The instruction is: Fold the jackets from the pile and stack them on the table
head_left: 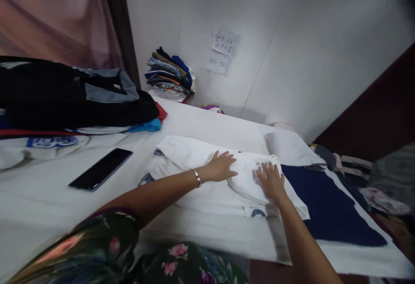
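A white garment (191, 156) lies partly folded on the white-covered table. My left hand (219, 167) rests flat on its middle, fingers spread and pointing right. On the garment's right part lies my right hand (271, 181), also with spread fingers, close to the neckline-like edge. Below that edge a dark printed curve shows on white cloth. Some dark blue patterned cloth peeks out at the garment's left end. A navy piece of cloth (327, 202) lies flat to the right, next to the white garment.
A phone (101, 169) lies at the left. Behind it is a pile of clothes (65, 98) with a black garment on top. A folded stack (170, 74) stands by the wall, near handwritten paper notes (222, 50). A white folded cloth (293, 148) lies at the back right.
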The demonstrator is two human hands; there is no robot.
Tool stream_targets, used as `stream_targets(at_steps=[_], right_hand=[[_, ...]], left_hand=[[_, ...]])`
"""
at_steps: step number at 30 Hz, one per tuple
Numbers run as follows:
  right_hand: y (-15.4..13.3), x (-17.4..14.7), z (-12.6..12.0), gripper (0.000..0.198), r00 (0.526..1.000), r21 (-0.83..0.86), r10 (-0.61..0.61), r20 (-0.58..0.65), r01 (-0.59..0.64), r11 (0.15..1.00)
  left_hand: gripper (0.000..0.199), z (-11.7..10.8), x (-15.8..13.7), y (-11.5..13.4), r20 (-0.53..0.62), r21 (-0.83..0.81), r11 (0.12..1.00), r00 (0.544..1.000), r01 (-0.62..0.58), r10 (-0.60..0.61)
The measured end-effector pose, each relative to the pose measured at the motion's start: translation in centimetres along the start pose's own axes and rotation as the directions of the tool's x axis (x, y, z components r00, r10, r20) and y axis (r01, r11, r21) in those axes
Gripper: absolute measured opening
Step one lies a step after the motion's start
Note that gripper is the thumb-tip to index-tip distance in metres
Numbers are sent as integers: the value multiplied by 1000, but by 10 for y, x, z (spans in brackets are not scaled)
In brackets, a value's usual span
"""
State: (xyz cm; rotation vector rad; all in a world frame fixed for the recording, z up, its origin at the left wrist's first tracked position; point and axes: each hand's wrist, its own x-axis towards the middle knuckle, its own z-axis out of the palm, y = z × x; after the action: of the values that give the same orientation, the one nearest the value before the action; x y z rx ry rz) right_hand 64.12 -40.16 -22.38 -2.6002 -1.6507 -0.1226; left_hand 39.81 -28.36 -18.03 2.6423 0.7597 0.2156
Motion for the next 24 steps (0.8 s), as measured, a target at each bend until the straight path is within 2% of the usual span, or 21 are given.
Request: stream_targets(at_steps=[2, 4, 5, 7, 9, 11, 12, 13, 15, 19, 21, 24], right_hand=[[-21, -3, -7, 58, 997, 126, -73, -17, 75, 989], [-45, -7, -13, 58, 987, 208, -162, -20, 163, 964], [-58, -9, -17, 57, 980, 237, -200, -17, 198, 951], [-81, -12, -22, 56, 965, 282, -262, -8, 253, 925], [-102, -14, -28, 56, 948, 315, -318, -8, 304, 899], [-122, -15, -34, 57, 927, 338, -376, -18, 359, 870], [-132, -15, -37, 57, 913, 346, -407, -19, 388, 854], [-141, -14, -40, 57, 898, 351, -439, -19, 417, 838], [-161, -13, -43, 58, 875, 356, -484, -4, 453, 817], [-192, -12, -30, 61, 870, 325, -478, 123, 420, 847], [-199, -15, -17, 62, 857, 291, -482, 185, 420, 860], [-202, -17, -7, 63, 845, 285, -493, 208, 430, 857]], left_hand=[[62, -25, -31, -20, -95, 25, 998, 994, 52, -49], [60, -47, -66, -49, -242, 28, 979, 952, 203, -191], [60, -56, -85, -65, -317, 7, 954, 906, 299, -281], [63, -66, -121, -95, -444, -96, 875, 767, 474, -464], [71, -69, -154, -115, -413, -296, 742, 620, 601, -667], [77, -67, -178, -123, -253, -544, 546, 496, 637, -831], [77, -65, -186, -123, -153, -653, 435, 455, 620, -877], [74, -64, -191, -121, -65, -737, 336, 433, 587, -899], [64, -63, -196, -115, 47, -837, 205, 439, 508, -897], [55, -65, -192, -118, 177, -907, 91, 569, 410, -803], [54, -66, -187, -126, 247, -931, -2, 625, 365, -740], [52, -66, -180, -135, 318, -943, -137, 699, 304, -640]])
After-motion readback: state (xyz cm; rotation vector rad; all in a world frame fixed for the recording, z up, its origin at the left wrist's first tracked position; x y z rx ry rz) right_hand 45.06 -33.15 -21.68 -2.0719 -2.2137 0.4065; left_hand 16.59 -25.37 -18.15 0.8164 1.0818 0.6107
